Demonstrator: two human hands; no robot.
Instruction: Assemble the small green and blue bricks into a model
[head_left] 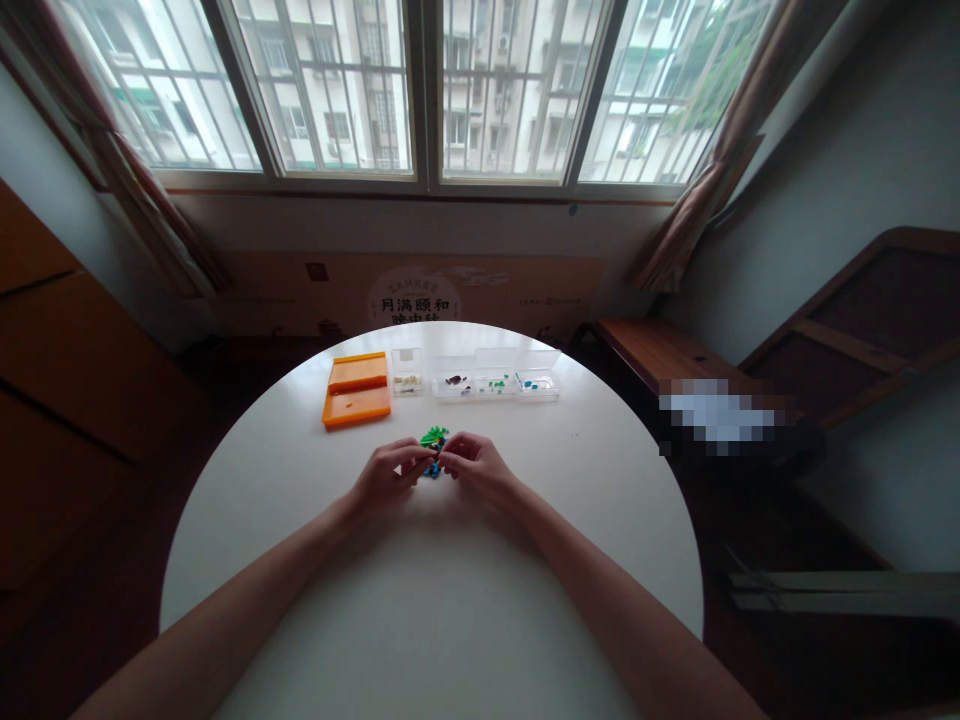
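Observation:
A small building-block model, bright green on top with blue and dark parts below, is between my two hands at the middle of the table. My left hand grips it from the left, thumb and fingers pinched together. From the right, my right hand pinches at the same model, fingertips close to those of the left. Any tiny piece between the fingertips is too small to make out. The lower part of the model is partly covered by the fingers.
Beyond my hands lie an open orange case, a clear box with beige pieces, and joined clear boxes of dark, green and blue pieces. They stand on a round white table. A wooden bench is at the right.

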